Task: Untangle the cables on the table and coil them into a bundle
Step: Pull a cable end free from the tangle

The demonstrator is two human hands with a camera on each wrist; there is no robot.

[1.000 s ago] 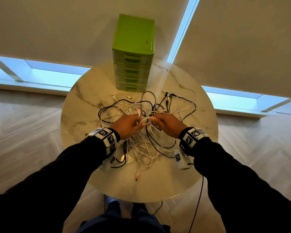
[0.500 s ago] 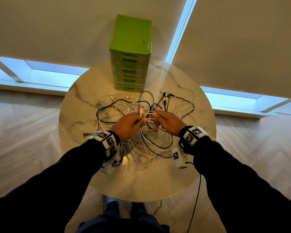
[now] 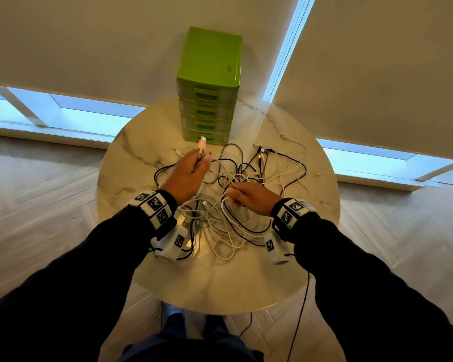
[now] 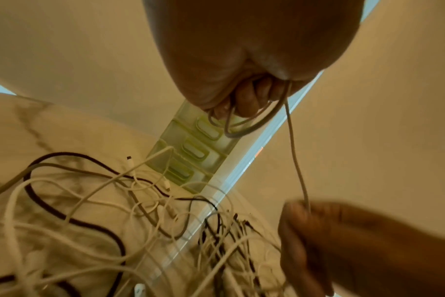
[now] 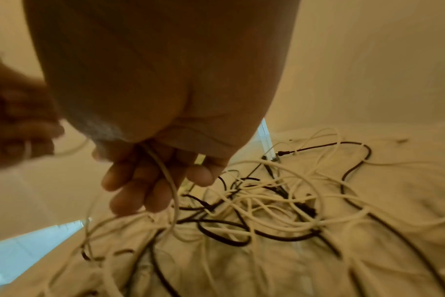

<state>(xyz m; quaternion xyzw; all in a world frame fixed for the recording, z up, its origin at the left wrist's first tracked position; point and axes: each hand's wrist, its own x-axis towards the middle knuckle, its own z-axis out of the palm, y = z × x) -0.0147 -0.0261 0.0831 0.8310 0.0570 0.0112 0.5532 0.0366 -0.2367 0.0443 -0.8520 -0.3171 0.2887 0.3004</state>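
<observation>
A tangle of white and black cables (image 3: 236,199) lies spread over the round marble table (image 3: 147,273). My left hand (image 3: 194,165) is raised above the pile and grips a white cable (image 4: 296,160) near its pink-ended USB plug (image 3: 202,143), with a small loop hanging from the fist. That same cable runs down to my right hand (image 3: 242,195), whose fingers (image 5: 137,180) are curled round it over the middle of the pile. The tangle (image 5: 267,205) lies under the right hand in the right wrist view.
A green drawer unit (image 3: 209,87) stands at the table's far edge, just behind the cables. Black plugs (image 3: 260,152) lie at the back right. A black lead (image 3: 301,309) hangs off the near right edge toward the floor.
My left hand has risen and moved away toward the drawer unit, drawing the white cable with the pink plug out of the pile. The right hand has stayed low over the tangle.
</observation>
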